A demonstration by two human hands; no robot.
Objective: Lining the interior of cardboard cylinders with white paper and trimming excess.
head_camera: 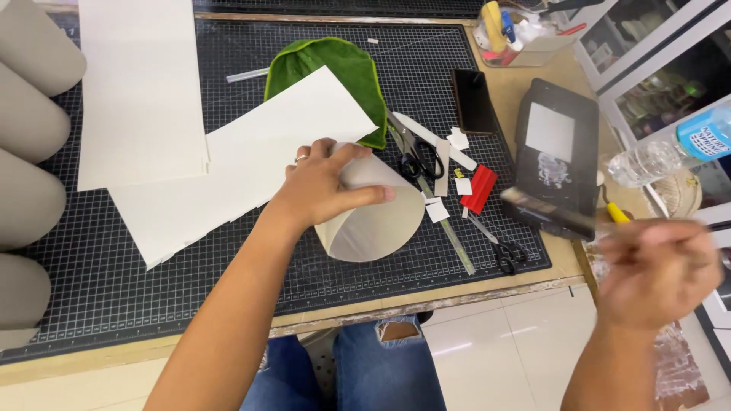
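My left hand (324,186) grips a white paper cone (377,217) lying on its side on the black cutting mat (152,259), with the open wide end turned toward me. My right hand (659,274) is blurred off the table's right edge and holds a flat paintbrush (552,211) with a yellow handle; its bristles point left over the mat's right border. A ring shows on a left finger.
Large white sheets (141,84) lie on the mat, one over a green leaf shape (346,65). Black scissors (415,156), a metal ruler (449,236), small scissors (506,251), red card (480,189), paper scraps, a phone (474,99), a black tray (560,148), a water bottle (670,152), rolled tubes (30,137).
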